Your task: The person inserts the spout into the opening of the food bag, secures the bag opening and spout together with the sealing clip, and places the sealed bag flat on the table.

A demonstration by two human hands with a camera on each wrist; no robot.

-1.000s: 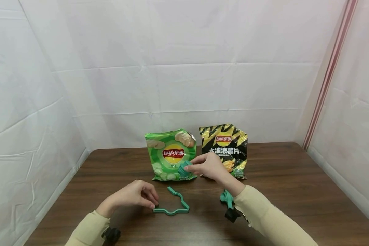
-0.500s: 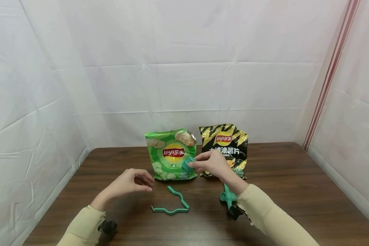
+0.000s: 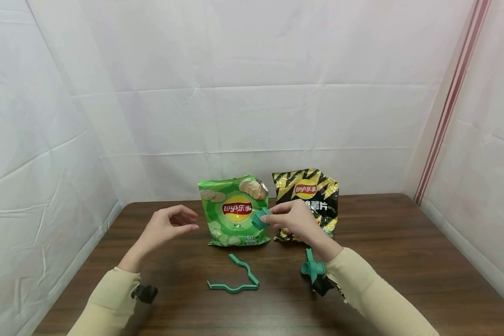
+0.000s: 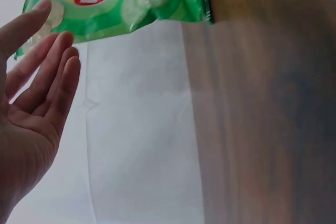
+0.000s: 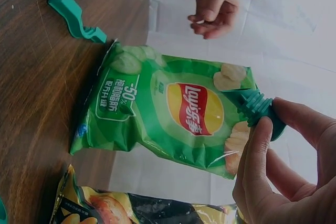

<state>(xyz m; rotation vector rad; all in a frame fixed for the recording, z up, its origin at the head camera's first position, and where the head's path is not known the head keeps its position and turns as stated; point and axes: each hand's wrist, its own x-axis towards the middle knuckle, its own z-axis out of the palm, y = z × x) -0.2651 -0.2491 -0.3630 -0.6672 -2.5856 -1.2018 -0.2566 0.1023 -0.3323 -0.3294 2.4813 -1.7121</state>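
Observation:
My right hand (image 3: 296,218) pinches a teal threaded cap (image 5: 257,109) between thumb and fingers, its ridges showing in the right wrist view. The cap is held up in front of a green bag of chips (image 3: 224,224). My left hand (image 3: 165,228) hovers left of that bag with loosely bent fingers and nothing in them. A teal bag clip (image 3: 234,289), hinged and spread into a V, lies on the table before the green bag. Near my right forearm is a second teal piece (image 3: 312,268) with a round spout, partly hidden by the wrist camera.
A black and yellow bag of chips (image 3: 329,198) stands to the right of the green one, partly behind my right hand. Both bags rest upright towards the back of the dark wooden table (image 3: 378,252). White cloth (image 3: 252,116) hangs behind and at the sides.
My left hand has left the end of the spread clip, rising and moving to the left. My right hand has shifted slightly right and up with the cap still pinched.

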